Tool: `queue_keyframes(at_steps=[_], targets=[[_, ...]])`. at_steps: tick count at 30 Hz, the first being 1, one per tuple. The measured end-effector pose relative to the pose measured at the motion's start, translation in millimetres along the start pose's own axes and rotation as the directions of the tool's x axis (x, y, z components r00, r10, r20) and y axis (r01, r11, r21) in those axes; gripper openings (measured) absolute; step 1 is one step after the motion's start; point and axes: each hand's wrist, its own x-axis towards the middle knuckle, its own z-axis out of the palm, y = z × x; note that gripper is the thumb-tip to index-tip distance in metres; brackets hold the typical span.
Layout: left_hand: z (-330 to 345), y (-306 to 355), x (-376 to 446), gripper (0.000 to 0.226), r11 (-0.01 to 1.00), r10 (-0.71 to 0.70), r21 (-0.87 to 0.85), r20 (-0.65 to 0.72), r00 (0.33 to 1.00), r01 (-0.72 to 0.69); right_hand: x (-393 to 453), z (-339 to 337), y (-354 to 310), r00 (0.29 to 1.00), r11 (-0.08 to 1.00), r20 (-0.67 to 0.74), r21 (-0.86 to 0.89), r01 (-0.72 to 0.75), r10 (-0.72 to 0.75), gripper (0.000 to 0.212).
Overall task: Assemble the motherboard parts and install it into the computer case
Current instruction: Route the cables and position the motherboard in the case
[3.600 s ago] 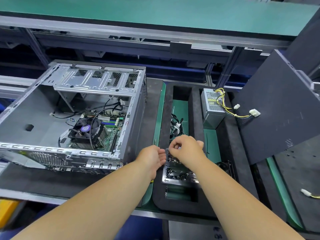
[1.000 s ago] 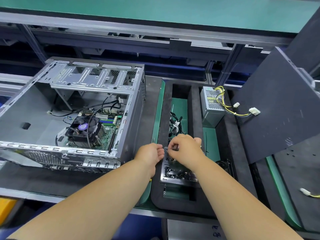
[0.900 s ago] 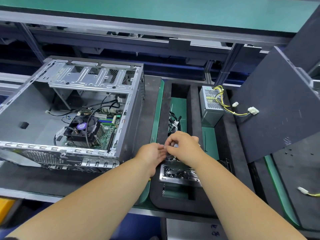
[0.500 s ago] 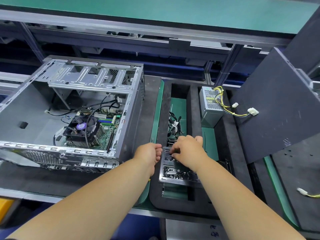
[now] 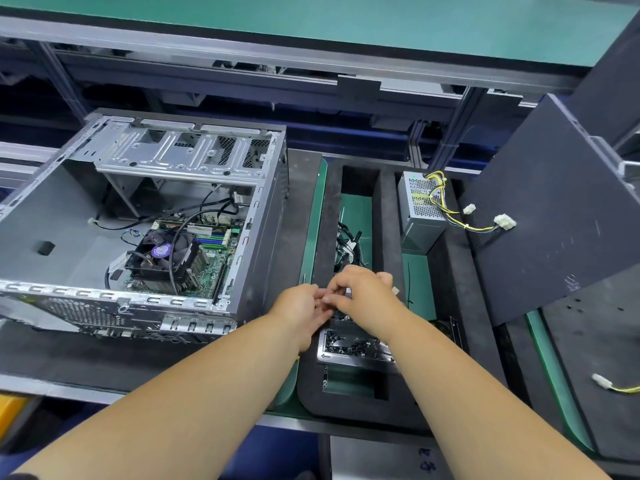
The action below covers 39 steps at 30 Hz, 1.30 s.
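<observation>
The open grey computer case (image 5: 263, 209) lies on its side at the left. The green motherboard (image 5: 214, 261) with its black cooler fan (image 5: 166, 254) sits inside it. To the right, a small metal tray of dark screws (image 5: 349, 348) rests in a black foam holder (image 5: 346, 403). Both hands meet just above that tray. My left hand (image 5: 298, 313) is curled like a cup, its inside mostly hidden. My right hand (image 5: 363, 296) pinches thumb and forefinger against the left fingers on a small screw that barely shows.
A silver power supply (image 5: 419, 216) with yellow and black leads stands in the foam holder at the back right. A dark case side panel (image 5: 554, 220) leans at the right. A bundle of black cables (image 5: 348, 244) lies beyond my hands. A loose white connector (image 5: 601, 381) lies at the far right.
My right hand dipped its fingers into the screw tray half a second ago and has come back up to meet the left hand. The left hand has hardly moved.
</observation>
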Motion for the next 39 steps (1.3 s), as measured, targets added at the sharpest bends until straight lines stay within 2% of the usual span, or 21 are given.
queue_keyframes(at_steps=[2, 5, 9, 11, 20, 27, 31, 34, 37, 39], targets=[[0.4, 0.0, 2.7, 0.032, 1.0, -0.018, -0.016, 0.0, 1.0, 0.018, -0.3, 0.8, -1.5, 1.0, 1.0, -0.003, 0.017, 0.018, -0.018, 0.014], [0.3, 2.1, 5.2, 0.035, 0.998, -0.01, 0.062, -0.042, 0.999, 0.012, -0.6, -0.3, 1.4, 0.996, 0.997, -0.068, 0.053, -0.048, 0.052, 0.017], [-1.3, 4.3, 7.1, 0.029, 0.996, 0.018, 0.094, -0.112, 0.994, -0.007, -0.9, 1.1, -1.0, 0.988, 0.944, 0.079, -0.313, -0.103, 0.135, 0.009], [-1.5, 5.1, 7.3, 0.028, 0.996, 0.025, 0.085, -0.116, 0.993, -0.015, -0.3, 3.6, -3.8, 0.984, 0.927, 0.103, -0.363, -0.098, 0.144, 0.011], [-0.5, 6.7, -0.6, 0.028, 0.998, 0.042, 0.052, -0.12, 0.992, -0.036, -2.5, 7.3, -10.6, 0.995, 0.858, 0.099, -0.512, 0.024, 0.032, 0.02], [-1.4, 7.6, -3.0, 0.026, 0.997, 0.034, 0.074, -0.128, 0.991, -0.024, -3.1, 7.8, -12.0, 0.995, 0.84, 0.101, -0.54, 0.06, -0.006, 0.019], [-0.1, 8.5, -3.2, 0.026, 0.996, 0.032, 0.088, -0.108, 0.994, -0.022, -7.3, 7.6, -6.4, 1.0, 0.912, 0.017, -0.41, -0.008, 0.017, 0.016], [0.7, 5.0, -4.6, 0.03, 0.996, 0.018, 0.086, -0.061, 0.998, -0.013, -8.5, -0.2, -3.9, 0.996, 0.988, -0.065, -0.135, -0.072, 0.064, 0.014], [1.6, 0.2, -6.6, 0.033, 0.999, -0.011, 0.049, 0.003, 1.0, 0.011, -8.8, -7.7, -7.8, 0.996, 0.994, -0.067, 0.087, -0.061, 0.067, 0.02], [3.6, 0.1, -10.0, 0.034, 1.0, -0.02, -0.008, 0.027, 0.999, 0.021, -9.2, -10.5, -9.7, 0.998, 0.991, -0.041, 0.125, -0.051, 0.057, 0.02]])
